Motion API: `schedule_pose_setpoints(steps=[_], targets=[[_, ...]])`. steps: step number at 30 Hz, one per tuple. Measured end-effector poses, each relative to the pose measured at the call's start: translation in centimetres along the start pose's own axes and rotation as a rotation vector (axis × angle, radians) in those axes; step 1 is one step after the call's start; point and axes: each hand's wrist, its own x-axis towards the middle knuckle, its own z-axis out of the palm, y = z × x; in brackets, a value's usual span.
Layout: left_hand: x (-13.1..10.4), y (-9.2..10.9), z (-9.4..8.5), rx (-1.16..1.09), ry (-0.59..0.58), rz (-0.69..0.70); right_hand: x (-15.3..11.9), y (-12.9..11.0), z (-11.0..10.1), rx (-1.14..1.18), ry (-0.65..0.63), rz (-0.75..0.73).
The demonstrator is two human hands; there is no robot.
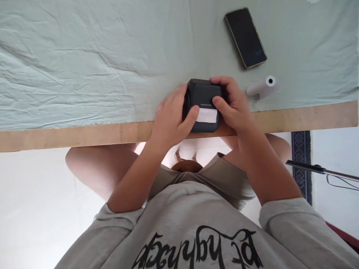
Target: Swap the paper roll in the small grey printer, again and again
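One black mini printer is clasped, in the head view, between the left hand at its nine o'clock and the right hand at three, both thumbs on top; a smartphone lies at one.

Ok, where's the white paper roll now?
In the head view, the paper roll is on the cloth, just right of the right hand and on the near side of the phone.
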Motion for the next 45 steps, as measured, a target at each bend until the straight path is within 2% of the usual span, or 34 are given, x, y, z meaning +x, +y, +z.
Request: schedule_pose_setpoints(steps=[4,9,12,20,27,29,34,40,43,45], targets=[[-2.0,0.4,0.2,0.153,-0.066,0.016,-0.6,-0.7,0.5,-0.084,0.073,0.015],[-2.6,0.1,0.9,0.254,-0.048,0.019,-1.0,-1.0,1.0,-0.159,0.194,0.133],[-2.3,-0.1,0.9,0.250,-0.034,0.028,-1.1,-1.2,0.9,-0.118,0.175,0.156],[-1.7,-0.5,0.7,0.189,0.026,0.027,-1.1,-1.6,0.5,-0.082,0.126,0.101],[-2.2,-0.3,0.9,0.226,0.040,0.006,-1.5,-0.4,-0.1,-0.071,0.022,0.039],[-2.4,-0.4,1.1,0.203,0.057,-0.001,-1.7,-0.3,-0.7,-0.115,0.056,0.040],[-2.4,-0.4,1.3,0.193,0.083,0.022,-1.3,-2.3,-1.9,-0.167,0.158,0.113],[-2.4,-0.3,1.2,0.171,0.085,0.019,0.6,-5.8,-1.5,-0.117,0.235,0.118],[-2.4,-0.3,1.3,0.180,0.088,0.017,1.2,-6.3,-1.2,-0.125,0.292,0.068],[-2.5,-0.3,1.3,0.187,0.087,0.020,1.5,-5.9,-1.1,-0.200,0.264,0.052]])
